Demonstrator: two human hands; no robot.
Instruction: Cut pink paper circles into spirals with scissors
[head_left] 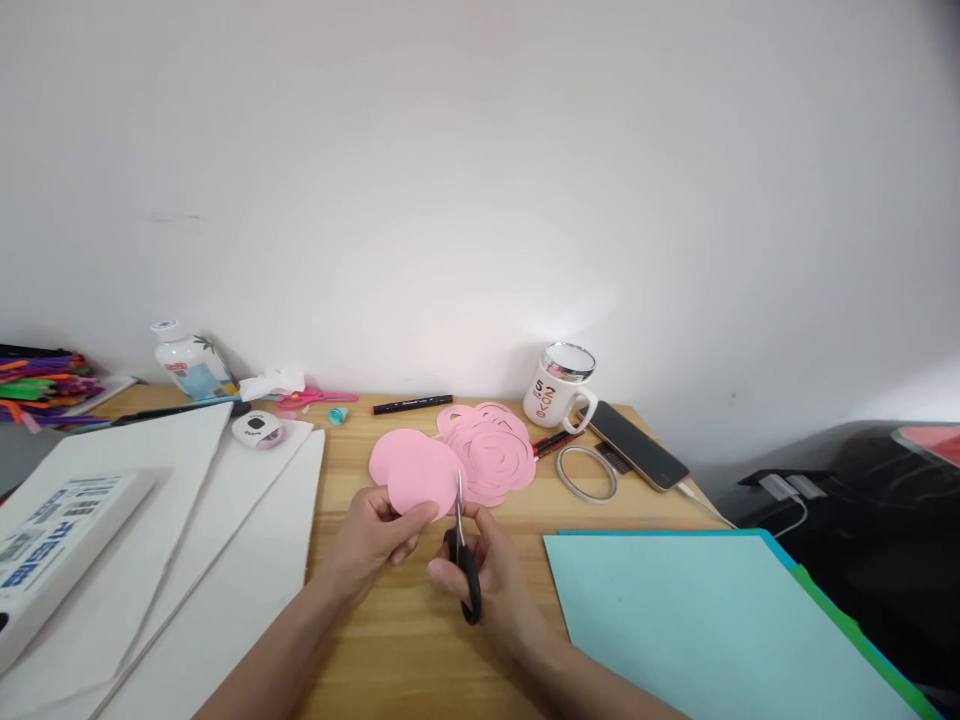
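Between thumb and fingers, my left hand [379, 535] pinches a pink paper circle [421, 478] by its lower edge. My right hand [491, 575] is closed around the black handles of a pair of scissors [460, 540], blades pointing away from me. The blades are at the circle's right edge; whether they are cutting into it I cannot tell. Behind the held circle lies another pink paper circle [384, 448], partly hidden. A pile of pink paper spirals and rings [499, 445] rests on the wooden table just beyond the scissors.
White sheets [247, 570] with a white box [67, 550] cover the left side. Light blue paper [697, 600] lies at right. Toward the wall stand a white mug [551, 390] and a bottle [193, 365], with a black marker [412, 405], tape roll [587, 474] and phone [637, 445] nearby.
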